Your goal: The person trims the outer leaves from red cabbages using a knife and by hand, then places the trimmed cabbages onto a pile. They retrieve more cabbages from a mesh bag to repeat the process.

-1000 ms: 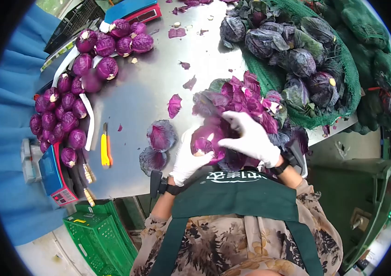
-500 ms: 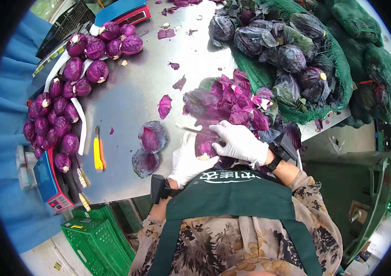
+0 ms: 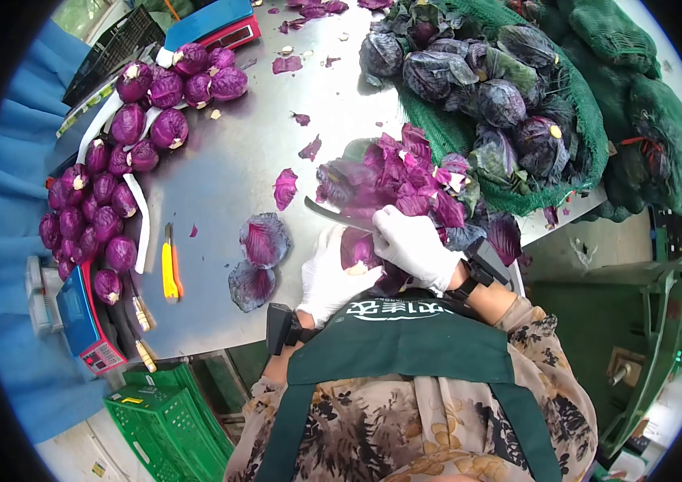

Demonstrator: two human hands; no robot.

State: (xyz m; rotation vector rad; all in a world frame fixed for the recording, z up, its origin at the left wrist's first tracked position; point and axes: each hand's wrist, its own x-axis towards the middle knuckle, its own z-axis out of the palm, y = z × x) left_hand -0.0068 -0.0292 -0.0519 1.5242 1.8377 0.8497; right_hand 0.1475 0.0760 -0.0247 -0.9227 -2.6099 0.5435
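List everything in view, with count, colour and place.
Table: one, silvery, centre
Held cabbage: one, purple, left hand
Knife: one, dark, right hand
Trimmed cabbages: many, purple, left
Cupped leaves: two, purple, beside left hand
Leaf pile: one, purple, beyond hands
Leafy cabbages: several, dark purple, upper right
Closed net sacks: several, green, far right
Cutters: apparently two, yellow and orange, left
Scales: two, blue and red, left
Crates: green lower left, black upper left, number unclear
Bin: one, green, right
Curtain: blue, far left
Apron: one, green, on person
Hands: two, white-gloved, centre
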